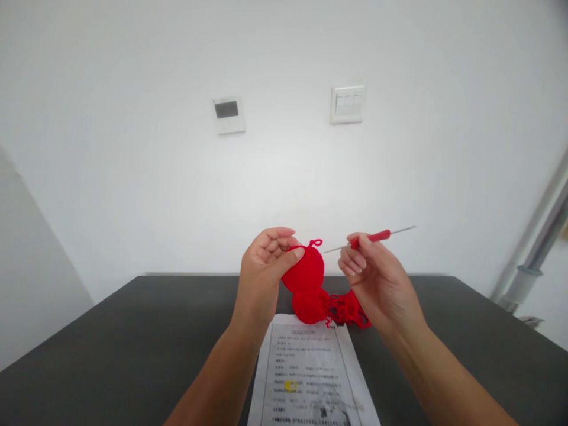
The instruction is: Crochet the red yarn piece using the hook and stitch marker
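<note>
My left hand (268, 260) pinches a red crochet piece (306, 271) by its upper left edge, thumb in front and fingers behind. A small loop of red yarn (316, 242) sticks up from the top of the piece. In my right hand (377, 266) is a crochet hook (380, 236) with a red grip and a thin metal shaft at each end. Its left tip points at the piece but stands a little apart from it. Below and behind the piece, a rounded mass of red yarn (309, 307) rests near the paper's top edge.
A printed paper sheet (306, 355) lies on the dark table (190, 337), with a small yellow ring (290, 386) on it. Loose, tangled red yarn (350, 310) spreads to the right. On the white wall are a control panel (229, 115) and a switch plate (348, 105); a pipe (541, 242) stands at right.
</note>
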Demonstrator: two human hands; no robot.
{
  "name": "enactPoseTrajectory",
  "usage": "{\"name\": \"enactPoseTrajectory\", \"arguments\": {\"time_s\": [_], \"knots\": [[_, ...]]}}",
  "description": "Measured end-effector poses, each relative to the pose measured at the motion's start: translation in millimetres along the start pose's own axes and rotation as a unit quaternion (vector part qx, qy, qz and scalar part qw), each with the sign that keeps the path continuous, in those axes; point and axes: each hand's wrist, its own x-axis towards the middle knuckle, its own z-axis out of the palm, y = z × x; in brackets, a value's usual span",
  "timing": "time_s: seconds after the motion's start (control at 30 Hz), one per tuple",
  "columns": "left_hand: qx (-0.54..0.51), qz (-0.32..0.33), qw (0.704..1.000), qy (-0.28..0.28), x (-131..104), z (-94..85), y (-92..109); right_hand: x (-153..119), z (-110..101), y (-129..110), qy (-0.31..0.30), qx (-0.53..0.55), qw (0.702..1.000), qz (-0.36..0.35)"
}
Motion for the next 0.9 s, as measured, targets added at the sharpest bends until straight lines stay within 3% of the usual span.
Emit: {"name": "enactPoseTrajectory", "arguments": {"time_s": [0.13,0.57,0.9], "knots": [[-0.033,-0.026,0.999,0.001,-0.2,1.0,2.8,-7.7,2.5,-0.6,-0.006,-0.037,0.997,-0.065],[-0.030,-0.022,0.999,-0.011,-3.7,1.4,3.0,-10.8,4.8,0.6,-0.033,-0.022,0.994,-0.103],[-0.004,-0.017,1.000,-0.020,-4.7,1.2,3.7,-11.3,4.9,1.5,-0.020,-0.056,0.985,-0.165]]}}
